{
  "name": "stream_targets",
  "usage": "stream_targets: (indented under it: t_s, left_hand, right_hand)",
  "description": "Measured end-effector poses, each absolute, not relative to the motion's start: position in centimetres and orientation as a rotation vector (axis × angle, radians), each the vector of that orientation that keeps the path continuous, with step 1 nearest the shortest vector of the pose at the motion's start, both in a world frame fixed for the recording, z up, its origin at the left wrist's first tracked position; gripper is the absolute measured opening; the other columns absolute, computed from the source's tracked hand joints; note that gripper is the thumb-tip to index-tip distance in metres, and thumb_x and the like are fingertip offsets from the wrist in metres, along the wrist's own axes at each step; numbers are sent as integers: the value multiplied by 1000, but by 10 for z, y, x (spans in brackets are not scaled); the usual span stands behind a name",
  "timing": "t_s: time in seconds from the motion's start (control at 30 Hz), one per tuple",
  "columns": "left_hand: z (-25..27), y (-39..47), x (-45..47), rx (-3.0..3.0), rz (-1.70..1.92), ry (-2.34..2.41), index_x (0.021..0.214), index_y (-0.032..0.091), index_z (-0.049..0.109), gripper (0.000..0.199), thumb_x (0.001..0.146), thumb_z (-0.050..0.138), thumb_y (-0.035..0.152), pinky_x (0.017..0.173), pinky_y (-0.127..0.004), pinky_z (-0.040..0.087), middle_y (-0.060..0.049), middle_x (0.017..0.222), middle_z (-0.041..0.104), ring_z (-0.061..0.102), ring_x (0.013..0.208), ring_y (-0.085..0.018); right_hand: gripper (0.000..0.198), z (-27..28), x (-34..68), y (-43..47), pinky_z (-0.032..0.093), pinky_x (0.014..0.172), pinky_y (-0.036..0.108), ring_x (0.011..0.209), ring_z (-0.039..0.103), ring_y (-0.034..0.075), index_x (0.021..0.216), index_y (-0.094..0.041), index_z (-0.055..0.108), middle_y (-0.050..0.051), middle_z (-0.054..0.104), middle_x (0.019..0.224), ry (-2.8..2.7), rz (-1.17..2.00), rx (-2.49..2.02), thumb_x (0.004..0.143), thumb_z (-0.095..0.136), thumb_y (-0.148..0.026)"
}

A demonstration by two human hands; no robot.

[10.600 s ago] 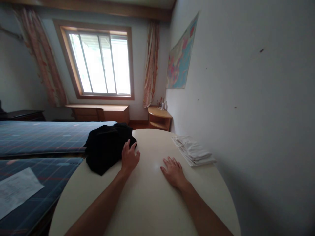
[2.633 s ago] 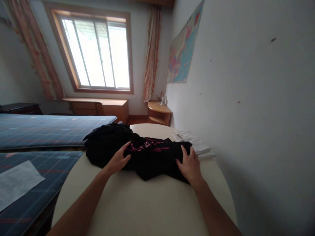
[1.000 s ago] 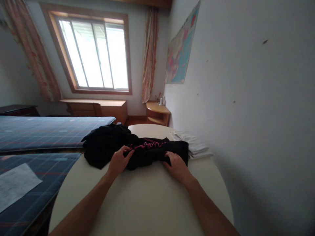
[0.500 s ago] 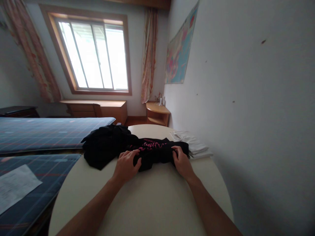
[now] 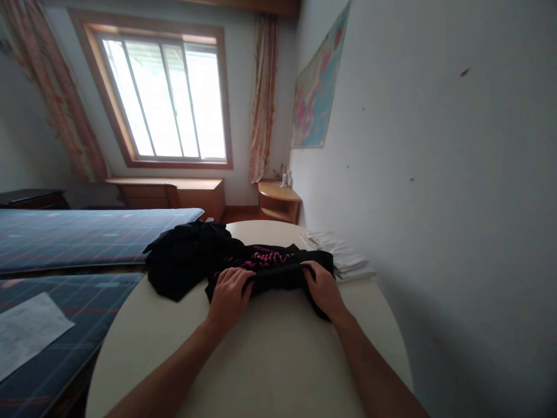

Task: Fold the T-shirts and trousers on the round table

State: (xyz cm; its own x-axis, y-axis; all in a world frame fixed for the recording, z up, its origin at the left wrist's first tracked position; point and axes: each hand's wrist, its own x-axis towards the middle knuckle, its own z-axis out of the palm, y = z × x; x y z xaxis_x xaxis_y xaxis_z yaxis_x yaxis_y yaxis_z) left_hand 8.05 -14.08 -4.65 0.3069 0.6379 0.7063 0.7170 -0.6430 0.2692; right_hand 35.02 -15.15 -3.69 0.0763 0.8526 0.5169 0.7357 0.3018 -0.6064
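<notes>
A black T-shirt [image 5: 278,280] with pink lettering lies across the round cream table, bunched sideways in front of me. My left hand [image 5: 230,293] grips its near edge on the left, thumb under the cloth and fingers over it. On the right, my right hand [image 5: 322,288] pinches the same edge, and a flap of black cloth hangs down beside that wrist. Between the two hands the edge is raised in a fold. A heap of black clothing [image 5: 185,255] adjoins the shirt on the left; where one stops and the other starts is hard to see.
Folded white cloth [image 5: 342,255] lies at the right of the round table [image 5: 278,360], near the wall [image 5: 456,244]. Blue plaid mattresses [image 5: 100,235] stand to the left, with a paper sheet [image 5: 32,331] on the nearer one. A corner shelf [image 5: 278,191] and desk [image 5: 195,184] are behind.
Both hands have closed on the shirt's near edge and lifted it into a fold. The left hand has shifted slightly right, and a black flap now hangs by the right wrist.
</notes>
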Motion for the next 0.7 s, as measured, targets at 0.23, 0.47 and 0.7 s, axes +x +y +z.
stream_targets:
  t_s: [0.23,0.47,0.7]
  left_hand:
    - [-49,-145,84,-2572,-1114,-1351,115,24,60,35,84,54,10,83,-35,50,-4,108,69,66,92,-23]
    - [-43,-145,81,-2555,-1187,-1445,97,24,63,12,94,54,29,75,-31,51,-3,92,73,69,84,-22]
    - [-29,-145,69,-2638,-1257,-1361,96,24,67,23,94,53,43,78,-29,51,-1,90,74,70,83,-20]
  right_hand:
    - [35,-32,363,-152,47,92,39,102,65,25,114,-21,63,9,70,109,-1513,116,-1489,95,37,-35]
    - [36,-30,376,-151,47,89,39,101,65,27,113,-20,63,11,70,107,-1383,72,-1498,94,39,-40]
    - [41,-27,382,-152,48,86,38,95,65,27,109,-19,65,12,72,103,-1307,67,-1503,91,44,-50]
